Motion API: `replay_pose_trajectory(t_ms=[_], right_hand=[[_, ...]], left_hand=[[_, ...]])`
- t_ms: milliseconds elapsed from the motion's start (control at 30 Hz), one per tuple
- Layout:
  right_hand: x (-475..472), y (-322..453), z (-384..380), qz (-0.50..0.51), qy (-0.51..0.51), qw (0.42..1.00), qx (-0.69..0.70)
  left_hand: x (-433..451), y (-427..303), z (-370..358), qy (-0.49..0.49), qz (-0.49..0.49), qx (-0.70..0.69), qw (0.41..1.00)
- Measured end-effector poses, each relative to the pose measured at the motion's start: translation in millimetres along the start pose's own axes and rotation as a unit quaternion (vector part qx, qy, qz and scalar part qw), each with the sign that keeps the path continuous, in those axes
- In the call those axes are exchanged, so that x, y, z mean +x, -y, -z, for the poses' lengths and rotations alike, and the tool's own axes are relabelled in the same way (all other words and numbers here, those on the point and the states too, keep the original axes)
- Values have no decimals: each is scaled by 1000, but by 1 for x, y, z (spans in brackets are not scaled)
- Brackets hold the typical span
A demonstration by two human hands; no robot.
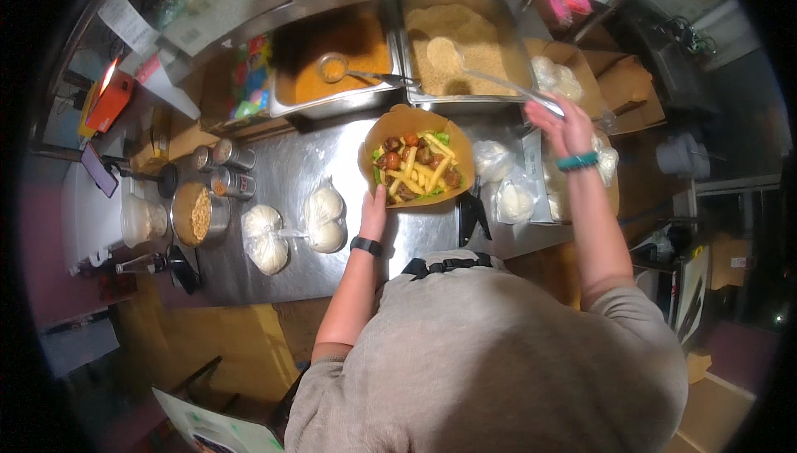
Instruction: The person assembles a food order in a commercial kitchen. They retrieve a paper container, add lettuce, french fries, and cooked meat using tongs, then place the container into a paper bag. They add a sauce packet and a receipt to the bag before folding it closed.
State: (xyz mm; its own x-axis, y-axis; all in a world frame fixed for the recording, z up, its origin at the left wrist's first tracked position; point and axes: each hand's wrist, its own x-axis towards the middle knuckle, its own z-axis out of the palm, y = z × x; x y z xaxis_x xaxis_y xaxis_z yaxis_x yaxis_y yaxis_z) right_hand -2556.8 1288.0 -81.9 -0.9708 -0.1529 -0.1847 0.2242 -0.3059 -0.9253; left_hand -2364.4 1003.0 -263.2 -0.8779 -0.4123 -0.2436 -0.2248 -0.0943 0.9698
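Note:
My left hand [373, 210] grips the lower left edge of a brown paper food bowl [368, 141]. Fries [423, 176], small sausage pieces and lettuce fill the bowl. At the right, my right hand [568, 129] holds the handle of a metal ladle [492, 79]. The ladle's head, heaped with powder, is over the steel pan of tan powder [457, 23]. Beside that pan stands another steel pan with orange-red sauce [299, 42], a second ladle [358, 73] lying in it with its handle across the rim.
Bags of dough-like white balls [264, 238] lie on the steel counter [280, 166], with more bags [515, 201] right of the bowl. At left stand shaker cans [233, 183] and a metal bowl of peanuts [199, 216]. Cardboard boxes [629, 92] sit at the right.

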Motion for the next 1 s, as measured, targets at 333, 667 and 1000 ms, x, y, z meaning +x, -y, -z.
replay_pose_trajectory(t_ms=[333, 667, 1000], right_hand=[[-93, -7, 25, -110, 101, 980, -132], [-99, -50, -27, -107, 146, 979, -95], [-90, -43, -32, -93, 183, 968, -141]], left_hand=[[-4, -18, 0, 19, -5, 30, 999], [-7, -17, 3, 36, -11, -3, 999], [-10, 1, 14, 53, -8, -7, 999]])
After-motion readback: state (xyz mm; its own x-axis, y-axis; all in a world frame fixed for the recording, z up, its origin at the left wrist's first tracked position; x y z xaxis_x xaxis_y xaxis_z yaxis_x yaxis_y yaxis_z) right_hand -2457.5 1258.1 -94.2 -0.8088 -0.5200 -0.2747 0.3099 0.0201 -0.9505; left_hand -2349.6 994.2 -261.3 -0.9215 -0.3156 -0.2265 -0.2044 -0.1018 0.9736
